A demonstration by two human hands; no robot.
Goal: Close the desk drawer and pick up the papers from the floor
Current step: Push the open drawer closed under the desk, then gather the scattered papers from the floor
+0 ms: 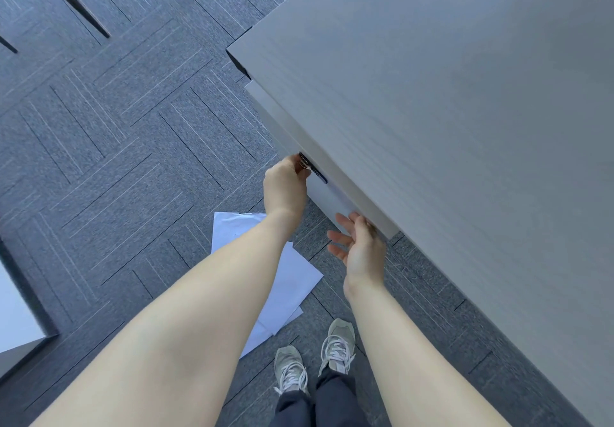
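Note:
A grey desk (448, 111) fills the right side. Its pale drawer front (327, 199) sticks out only a little below the desk's edge. My left hand (285, 185) is at the drawer's dark handle (312, 167), fingers curled on it. My right hand (360, 244) rests with spread fingers against the drawer front's near end. Several white papers (289, 280) lie overlapped on the carpet below my arms, partly hidden by my left forearm.
Grey patterned carpet (116, 160) covers the floor. Black chair legs (76, 4) stand at the top left. A white and grey piece of furniture (16, 320) sits at the left edge. My two shoes (315, 353) stand just beside the papers.

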